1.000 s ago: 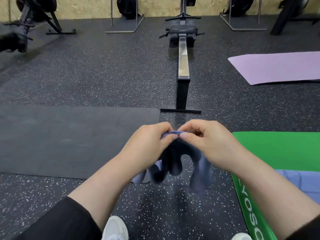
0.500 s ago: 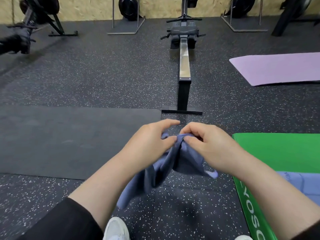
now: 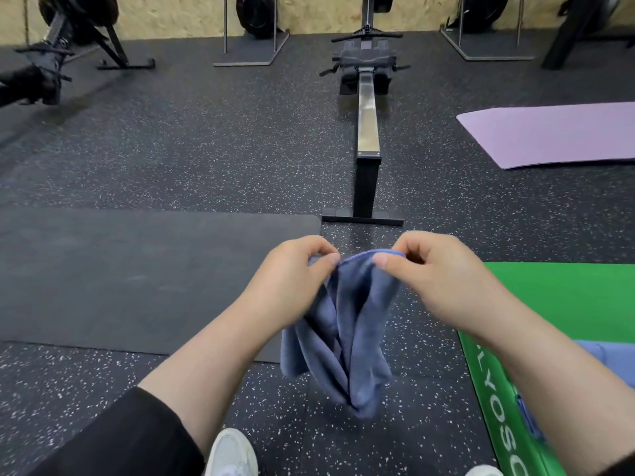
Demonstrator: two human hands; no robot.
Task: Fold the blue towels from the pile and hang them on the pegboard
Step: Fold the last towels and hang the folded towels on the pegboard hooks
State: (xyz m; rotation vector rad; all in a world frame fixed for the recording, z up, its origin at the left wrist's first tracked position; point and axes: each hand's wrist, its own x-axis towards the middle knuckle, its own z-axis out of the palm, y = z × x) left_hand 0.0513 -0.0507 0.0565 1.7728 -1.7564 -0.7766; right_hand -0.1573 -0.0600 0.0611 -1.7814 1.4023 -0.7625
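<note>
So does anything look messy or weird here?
Only the towel: both hands, left and right, pinch its top edge, and the rest hangs bunched in wrinkly folds, not flat. Nothing looks spilled or broken.

The blue towel (image 3: 347, 324) was seen to be soft, matt cloth with a fine nap and a stitched hem along its upper edge. The floor (image 3: 206, 149) was covered in dark, matt rubber flecked with white, slightly grainy. A smoother matt black mat (image 3: 137, 276) was laid upon it. The green mat (image 3: 567, 297) and the lilac mat (image 3: 556, 132) were of matt foam-like material. The rowing machine's rail (image 3: 367, 121) was of brushed, shiny metal, its leg painted matt black. The back wall (image 3: 309, 12) was faced with rough chipboard.
</note>
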